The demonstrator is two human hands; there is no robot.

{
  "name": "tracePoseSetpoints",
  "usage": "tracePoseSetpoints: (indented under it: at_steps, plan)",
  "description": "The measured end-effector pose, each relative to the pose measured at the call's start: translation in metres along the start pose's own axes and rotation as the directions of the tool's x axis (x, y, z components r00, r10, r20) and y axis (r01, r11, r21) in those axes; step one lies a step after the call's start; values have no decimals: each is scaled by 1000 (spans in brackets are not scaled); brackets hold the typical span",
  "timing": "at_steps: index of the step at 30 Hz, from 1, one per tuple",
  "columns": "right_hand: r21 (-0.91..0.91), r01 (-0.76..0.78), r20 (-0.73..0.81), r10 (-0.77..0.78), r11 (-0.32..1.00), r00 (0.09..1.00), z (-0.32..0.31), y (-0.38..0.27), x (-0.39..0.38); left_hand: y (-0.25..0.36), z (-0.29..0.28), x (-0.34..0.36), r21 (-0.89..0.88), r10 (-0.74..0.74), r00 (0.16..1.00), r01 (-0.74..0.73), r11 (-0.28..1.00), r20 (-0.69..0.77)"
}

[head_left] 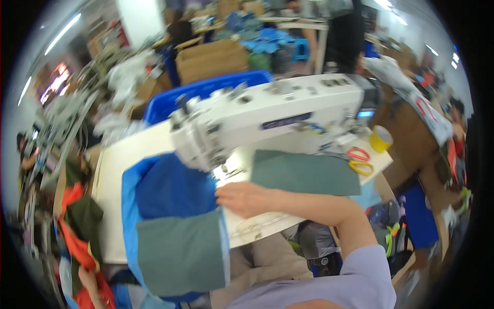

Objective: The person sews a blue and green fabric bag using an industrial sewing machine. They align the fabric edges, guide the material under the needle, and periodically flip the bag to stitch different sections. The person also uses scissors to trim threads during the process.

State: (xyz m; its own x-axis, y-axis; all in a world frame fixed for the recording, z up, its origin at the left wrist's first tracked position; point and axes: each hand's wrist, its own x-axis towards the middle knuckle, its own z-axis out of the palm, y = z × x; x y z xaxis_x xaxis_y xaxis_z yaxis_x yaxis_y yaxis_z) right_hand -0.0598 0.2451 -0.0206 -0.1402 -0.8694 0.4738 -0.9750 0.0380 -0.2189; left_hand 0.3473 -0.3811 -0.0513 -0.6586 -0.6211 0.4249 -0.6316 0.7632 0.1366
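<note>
My right hand (239,198) is beside the white sewing machine's (270,110) needle area, fingers closed on the edge of layered blue fabric (172,185). A grey-green square panel (177,252) lies over the lower part of that fabric. Another grey-green piece (303,172) rests right of the needle. Low at the left, my left hand (88,283) grips olive and orange fabric (74,203), blurred and partly out of frame.
Scissors (360,165) and a yellow tape roll (381,138) sit on the white worktable (110,170). A blue bin (216,82) is behind the machine. Cardboard boxes (211,59) and fabric piles crowd the background. A person (456,116) is at the far right.
</note>
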Motion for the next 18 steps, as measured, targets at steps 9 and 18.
tracePoseSetpoints:
  at_steps: [9,18]
  plan:
    - [-22,34,-158,-37,999,987,19,6,1,286,-76,82,42,476,793,-500,865,-380]
    - [12,69,-204,-65,998,977,21,13,2,481,-5,91,-370,679,704,-699,612,-207]
